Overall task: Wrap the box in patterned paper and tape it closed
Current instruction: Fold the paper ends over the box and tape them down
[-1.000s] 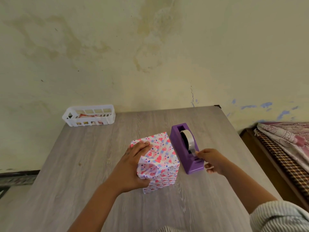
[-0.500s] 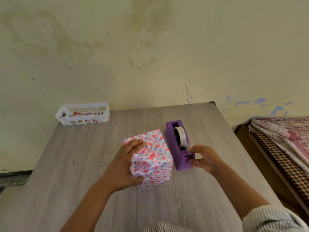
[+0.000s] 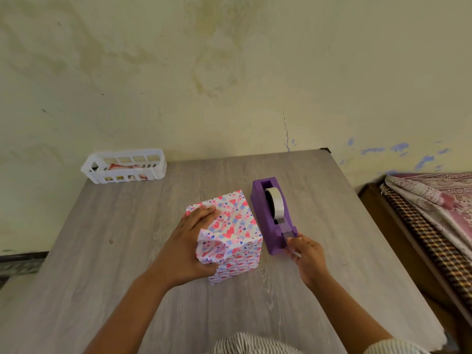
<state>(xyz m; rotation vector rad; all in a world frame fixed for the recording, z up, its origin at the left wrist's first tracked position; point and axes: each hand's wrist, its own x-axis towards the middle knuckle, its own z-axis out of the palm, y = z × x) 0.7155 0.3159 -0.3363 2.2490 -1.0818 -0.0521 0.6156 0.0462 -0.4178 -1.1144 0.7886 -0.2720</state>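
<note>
Box (image 3: 229, 235) already covered in patterned paper; left hand (image 3: 187, 247) clamps loose near-left fold. Right hand (image 3: 306, 254) fingers pinch tape end at dispenser (image 3: 272, 221). Taping not yet done.

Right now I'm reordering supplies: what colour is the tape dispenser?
Purple; the tape dispenser shows best in the head view.

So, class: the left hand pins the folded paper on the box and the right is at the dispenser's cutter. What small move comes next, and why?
Probably pull the strip out and tear it off on the cutter: the right hand pinches the tape end at the purple dispenser, while the left hand holds the untaped fold on the wrapped box.
</note>
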